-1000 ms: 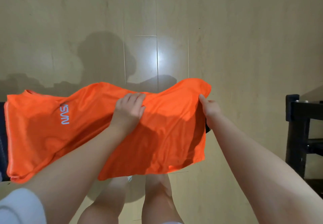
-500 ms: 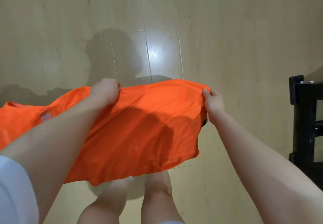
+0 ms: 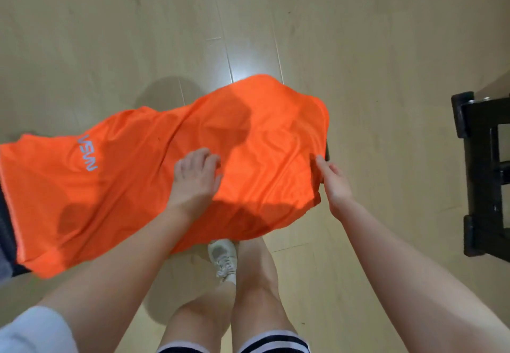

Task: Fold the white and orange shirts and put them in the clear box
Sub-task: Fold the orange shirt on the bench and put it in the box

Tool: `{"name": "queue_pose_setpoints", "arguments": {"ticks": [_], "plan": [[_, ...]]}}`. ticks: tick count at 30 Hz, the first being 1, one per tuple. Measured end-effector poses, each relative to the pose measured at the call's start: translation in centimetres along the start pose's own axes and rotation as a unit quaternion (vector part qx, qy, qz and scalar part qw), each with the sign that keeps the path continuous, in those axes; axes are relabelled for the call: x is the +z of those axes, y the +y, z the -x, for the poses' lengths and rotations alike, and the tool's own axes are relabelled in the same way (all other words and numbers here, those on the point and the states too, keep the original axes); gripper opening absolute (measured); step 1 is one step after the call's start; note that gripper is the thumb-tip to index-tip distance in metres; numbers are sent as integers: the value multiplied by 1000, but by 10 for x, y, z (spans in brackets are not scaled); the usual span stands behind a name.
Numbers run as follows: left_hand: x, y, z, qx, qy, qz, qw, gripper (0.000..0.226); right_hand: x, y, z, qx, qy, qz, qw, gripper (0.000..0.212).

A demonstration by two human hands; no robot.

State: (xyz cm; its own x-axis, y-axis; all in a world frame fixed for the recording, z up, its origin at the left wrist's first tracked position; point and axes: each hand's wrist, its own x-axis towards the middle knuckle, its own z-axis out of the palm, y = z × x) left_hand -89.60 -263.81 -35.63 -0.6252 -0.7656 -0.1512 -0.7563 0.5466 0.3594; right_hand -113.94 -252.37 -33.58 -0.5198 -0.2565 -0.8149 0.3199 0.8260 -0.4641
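1. Two bare hands are working one orange shirt point(image 3: 143, 184), which is spreading from 9 o'clock to 3 o'clock above the pale wooden floor point(image 3: 358, 35), its pale lettering point(image 3: 87, 152) lying toward 9 o'clock.
2. At centre, the left hand point(image 3: 194, 180) is resting on the cloth, its grip loose, fingers bent lightly onto the fabric without pinching it.
3. Toward 6 o'clock, a white shoe point(image 3: 223, 256) is showing below the shirt's hem.
4. Toward 3 o'clock, the right hand point(image 3: 335, 184) is pinching the shirt's edge, its grip closing on the fabric.
5. At the 3 o'clock border, a black frame point(image 3: 481, 176) is standing on the floor.
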Motion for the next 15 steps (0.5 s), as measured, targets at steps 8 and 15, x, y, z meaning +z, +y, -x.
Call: {"name": "queue_pose_setpoints", "arguments": {"ticks": [8,15], "plan": [[34,15,117,47,-74,-35,996,53,-7,68,27,-63,9,-57,996,15],[43,26,112,8,5,-64,998,15,-2,81,25,-127,17,-10,992,22]]}}
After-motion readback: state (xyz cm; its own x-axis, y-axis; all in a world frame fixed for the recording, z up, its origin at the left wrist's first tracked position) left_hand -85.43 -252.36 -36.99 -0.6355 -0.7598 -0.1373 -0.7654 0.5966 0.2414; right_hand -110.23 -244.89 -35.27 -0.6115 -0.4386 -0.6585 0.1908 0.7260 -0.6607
